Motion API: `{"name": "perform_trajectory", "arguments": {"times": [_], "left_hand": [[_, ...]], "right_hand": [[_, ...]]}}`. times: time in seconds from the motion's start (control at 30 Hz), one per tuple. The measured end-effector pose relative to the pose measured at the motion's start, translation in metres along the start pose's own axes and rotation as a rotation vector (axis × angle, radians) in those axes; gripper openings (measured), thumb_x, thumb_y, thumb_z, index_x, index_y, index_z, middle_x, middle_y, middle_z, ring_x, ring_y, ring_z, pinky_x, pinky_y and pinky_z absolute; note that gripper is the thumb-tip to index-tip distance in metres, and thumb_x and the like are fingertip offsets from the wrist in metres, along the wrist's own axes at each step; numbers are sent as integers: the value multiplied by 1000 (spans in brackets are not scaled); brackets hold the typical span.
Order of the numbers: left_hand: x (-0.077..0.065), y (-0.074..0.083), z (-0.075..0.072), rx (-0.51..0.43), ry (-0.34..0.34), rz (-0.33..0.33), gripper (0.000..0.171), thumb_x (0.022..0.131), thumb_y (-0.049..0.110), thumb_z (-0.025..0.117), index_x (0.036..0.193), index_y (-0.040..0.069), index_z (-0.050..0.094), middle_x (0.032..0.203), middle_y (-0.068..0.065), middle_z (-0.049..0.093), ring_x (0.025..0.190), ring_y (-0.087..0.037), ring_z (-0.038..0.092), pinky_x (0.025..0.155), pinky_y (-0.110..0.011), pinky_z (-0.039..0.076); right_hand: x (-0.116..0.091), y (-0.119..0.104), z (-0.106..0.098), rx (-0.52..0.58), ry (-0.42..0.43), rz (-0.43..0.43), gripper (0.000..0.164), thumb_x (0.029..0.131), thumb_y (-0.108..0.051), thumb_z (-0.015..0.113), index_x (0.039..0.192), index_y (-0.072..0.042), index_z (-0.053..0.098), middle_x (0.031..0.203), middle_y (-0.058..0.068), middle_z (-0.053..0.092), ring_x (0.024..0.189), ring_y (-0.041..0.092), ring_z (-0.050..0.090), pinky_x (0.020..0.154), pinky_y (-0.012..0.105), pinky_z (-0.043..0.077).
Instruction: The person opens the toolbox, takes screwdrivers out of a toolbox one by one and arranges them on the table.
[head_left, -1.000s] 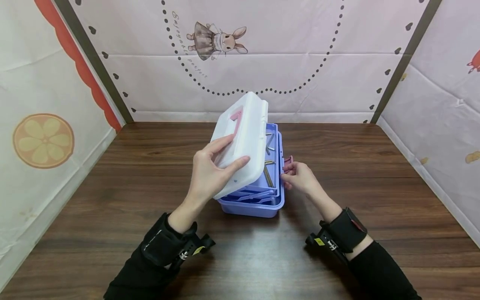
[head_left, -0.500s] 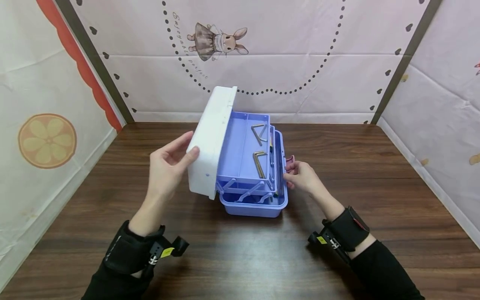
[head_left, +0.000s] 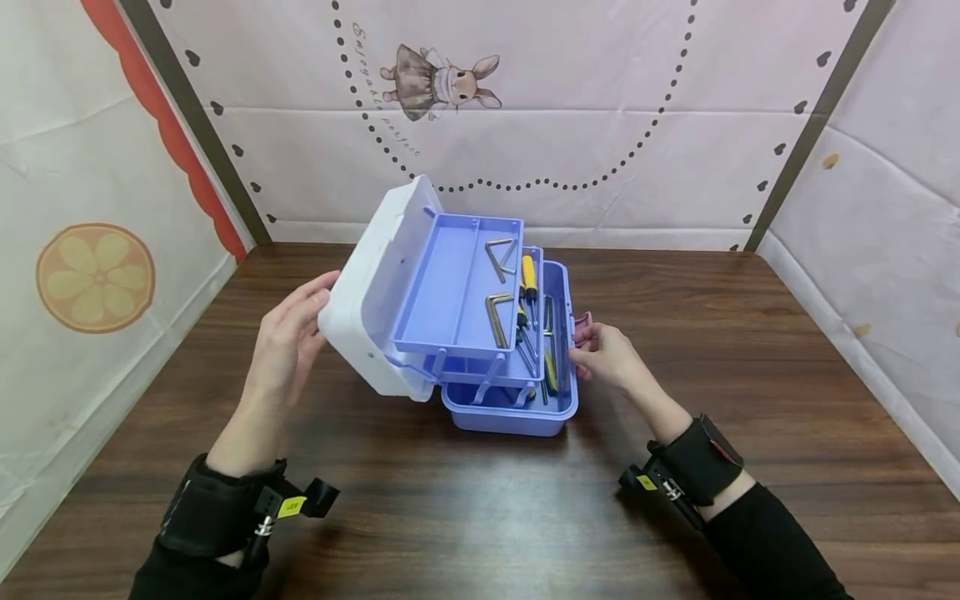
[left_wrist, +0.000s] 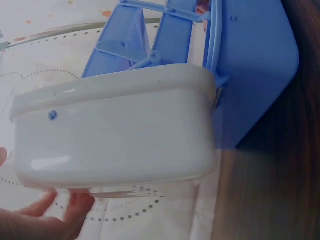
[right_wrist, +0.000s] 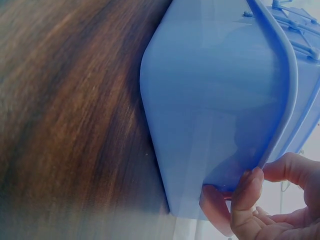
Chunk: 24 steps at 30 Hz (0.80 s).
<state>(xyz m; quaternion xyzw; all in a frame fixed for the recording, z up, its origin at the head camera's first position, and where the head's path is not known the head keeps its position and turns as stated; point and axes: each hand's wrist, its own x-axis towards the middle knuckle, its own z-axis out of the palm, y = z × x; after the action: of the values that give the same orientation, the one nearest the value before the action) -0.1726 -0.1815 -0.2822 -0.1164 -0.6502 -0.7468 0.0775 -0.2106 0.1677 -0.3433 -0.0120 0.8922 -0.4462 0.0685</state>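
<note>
On tabletop [head_left: 480,508], toolbox [head_left: 453,287] lengthwise toward backdrop [head_left: 555,142]

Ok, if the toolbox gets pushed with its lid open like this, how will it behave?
The toolbox could tip toward the lid side, since the white lid and top tray overhang the base. The L-shaped keys would probably slide, lying apparently loose in that tray. The shiny base looks like stiff plastic, so it should keep its shape.

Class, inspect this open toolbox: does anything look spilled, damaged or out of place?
Nothing stands out. The toolbox sits upright, its white lid open; the L-shaped keys lie inside the top tray, a yellow-handled tool in the middle tray.
</note>
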Motion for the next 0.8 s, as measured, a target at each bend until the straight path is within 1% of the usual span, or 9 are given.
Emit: {"name": "perform_trajectory", "arguments": {"times": [0.07,0.17,0.23,0.27,0.33,0.4,0.5,0.6,0.8], "left_hand": [[0,5,0,185,13,-24,50,90,27,49,129,-3,40,115,-11,49,97,-13,50,77,-17,43],[0,12,2,492,12,-59,57,88,33,51,132,0,37,116,-14,48,93,-15,49,70,-15,43],[0,16,2,652,6,-73,59,87,35,53,133,2,37,118,-17,49,94,-18,50,67,-13,42],[0,17,1,700,4,-77,60,86,35,54,133,1,38,119,-19,49,95,-21,50,66,-13,42],[-1,20,-1,758,6,-92,61,86,37,53,133,0,38,121,-21,49,97,-27,50,65,-13,42],[-3,21,-5,809,18,-95,58,87,38,51,130,0,42,119,-22,51,97,-29,52,64,-14,41],[-4,21,-11,879,28,-105,55,87,38,49,125,-2,48,115,-25,53,94,-30,54,63,-20,43],[-5,21,-18,938,1,-106,51,88,35,48,120,-4,52,112,-26,54,91,-31,56,61,-25,45],[-7,16,-27,1047,-81,-120,47,89,28,42,115,-11,53,103,-29,57,85,-31,57,64,-41,46]], "right_hand": [[0,1,0,-6,-2,-6,26,82,-7,55,104,6,50,77,13,56,59,18,55,55,25,47],[0,1,-1,-6,-2,-8,25,82,-6,55,103,6,50,76,13,56,59,19,55,55,26,47],[0,2,-1,-6,-1,-10,25,82,-6,55,103,5,50,76,12,55,60,19,55,55,26,47],[0,2,-1,-2,-1,-10,25,81,-6,55,103,5,50,75,12,55,60,20,55,55,27,47],[0,3,-1,2,-1,-29,25,81,-5,55,102,6,50,73,11,56,58,20,55,54,28,47],[1,3,-1,10,-3,-42,25,80,-4,55,102,6,50,71,10,56,56,18,55,54,29,47],[2,4,0,24,-1,-62,24,79,-3,54,100,7,50,69,9,56,53,16,54,53,31,47],[2,4,0,34,1,-53,24,79,-2,54,101,7,50,70,9,55,53,16,53,55,33,48],[0,4,-2,25,3,-52,24,79,-3,55,101,7,50,70,9,56,54,17,54,56,35,49]]}}
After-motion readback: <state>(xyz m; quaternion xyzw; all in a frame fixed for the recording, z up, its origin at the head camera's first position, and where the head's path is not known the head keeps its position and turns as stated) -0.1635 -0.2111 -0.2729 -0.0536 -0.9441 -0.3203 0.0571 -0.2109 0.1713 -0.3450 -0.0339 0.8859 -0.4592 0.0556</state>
